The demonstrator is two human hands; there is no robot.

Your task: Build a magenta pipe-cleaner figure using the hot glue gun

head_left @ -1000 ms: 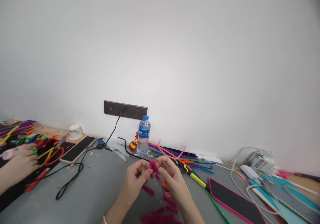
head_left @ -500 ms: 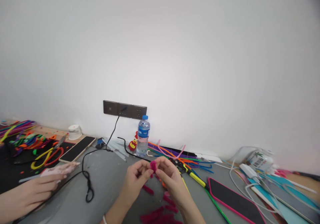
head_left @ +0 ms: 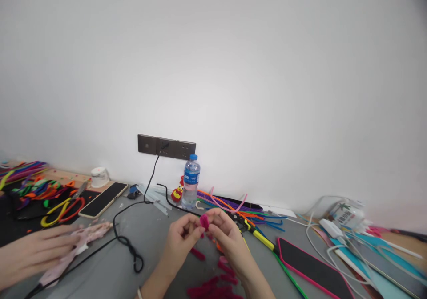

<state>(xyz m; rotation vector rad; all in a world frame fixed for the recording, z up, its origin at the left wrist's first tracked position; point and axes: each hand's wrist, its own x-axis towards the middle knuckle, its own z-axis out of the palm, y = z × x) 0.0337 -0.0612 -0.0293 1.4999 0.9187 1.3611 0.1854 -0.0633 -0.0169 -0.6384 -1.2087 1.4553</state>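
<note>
A small magenta pipe cleaner piece (head_left: 204, 221), fuzzy and bent, is pinched between the fingertips of my left hand (head_left: 183, 241) and my right hand (head_left: 230, 241). Both hands are closed and meet just above the grey table. Below them lies a pile of short magenta pipe cleaner pieces (head_left: 213, 290), partly cut off by the lower edge of the view. One more magenta strip (head_left: 198, 254) rests between my wrists. Some orange bits show behind my right fingers, mostly hidden.
A water bottle (head_left: 191, 182) and a red figure (head_left: 177, 193) stand by the wall. Yellow-handled pliers (head_left: 262, 237) and a pink-edged phone (head_left: 313, 268) lie right. At left, a co-worker's hand (head_left: 40, 250) touches a pink corded tool (head_left: 85, 241), near scissors (head_left: 62, 210).
The co-worker's hand and the pink tool have shifted, and its black cord has slid right. My hands stay almost in place, with the magenta piece turned slightly.
</note>
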